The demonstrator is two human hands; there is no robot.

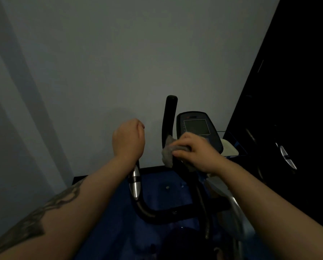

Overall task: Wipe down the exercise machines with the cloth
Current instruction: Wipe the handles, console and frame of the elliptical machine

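Dim gym corner, pale wall point(81, 62) behind, blue floor point(162, 181) below, dark panel at far right. Left hand point(128, 139) curled over the top of the left handlebar point(135, 184), whose chrome sensor strip shows just beneath the wrist; seems to steady the exercise bike, though the fingers lie hidden on the far side. Further right, grey cloth point(168, 154) bunched in the right hand point(196, 151), fingers pinching it against the upright right handlebar point(169, 117), just beside the lower edge of the console point(197, 128). Probably best done by wrapping the cloth fully round the bar and drawing it along the whole length to the tip, with firm, even pressure, then passing lightly over the screen to avoid pressing buttons. Bracing grip on the left side likely worth keeping.
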